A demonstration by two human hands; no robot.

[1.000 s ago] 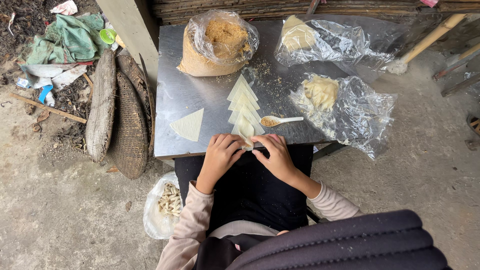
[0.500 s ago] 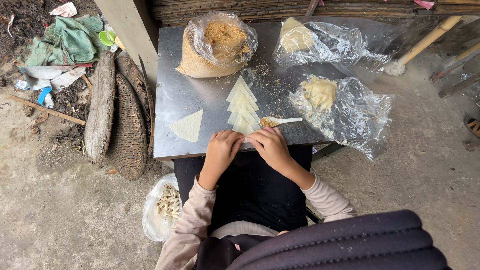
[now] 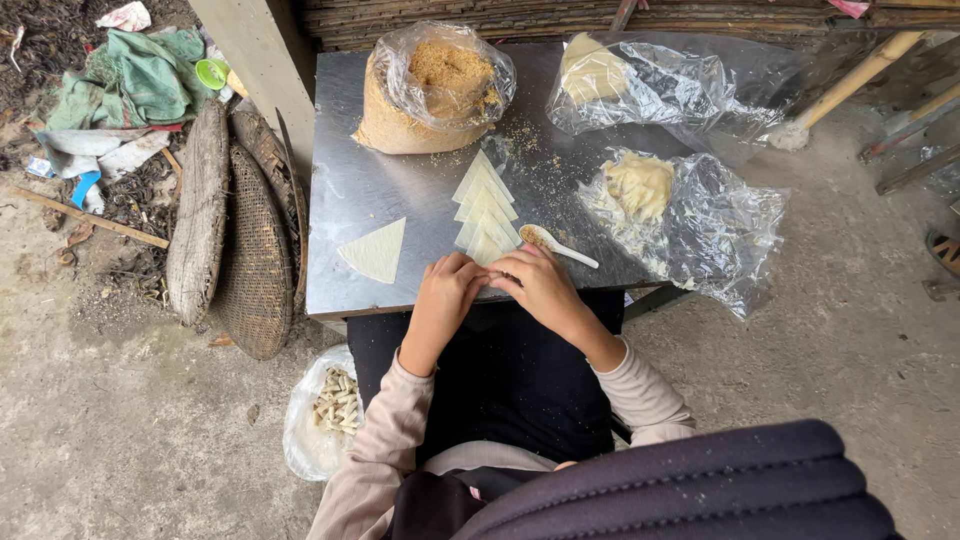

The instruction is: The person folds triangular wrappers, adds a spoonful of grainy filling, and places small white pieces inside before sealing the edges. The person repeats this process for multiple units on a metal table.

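Observation:
My left hand (image 3: 447, 293) and my right hand (image 3: 539, 287) meet at the near edge of a steel table (image 3: 350, 180), fingers pinched together on a small pale dough wrapper that they mostly hide. Just beyond the fingers lies a fanned row of triangular wrappers (image 3: 483, 206). A single triangular wrapper (image 3: 376, 250) lies apart to the left. A white spoon (image 3: 553, 242) holding brown filling rests beside my right hand.
A plastic bag of brown crumbly filling (image 3: 430, 90) stands at the table's back. Two clear bags with pale dough (image 3: 640, 185) (image 3: 592, 72) lie to the right. A bag of finished rolled pieces (image 3: 335, 402) sits on the floor by my left knee. Woven baskets (image 3: 250, 250) lean left.
Both hands have shifted slightly up toward the wrapper row and closed tighter together over the piece between them. Nothing else on the table has moved.

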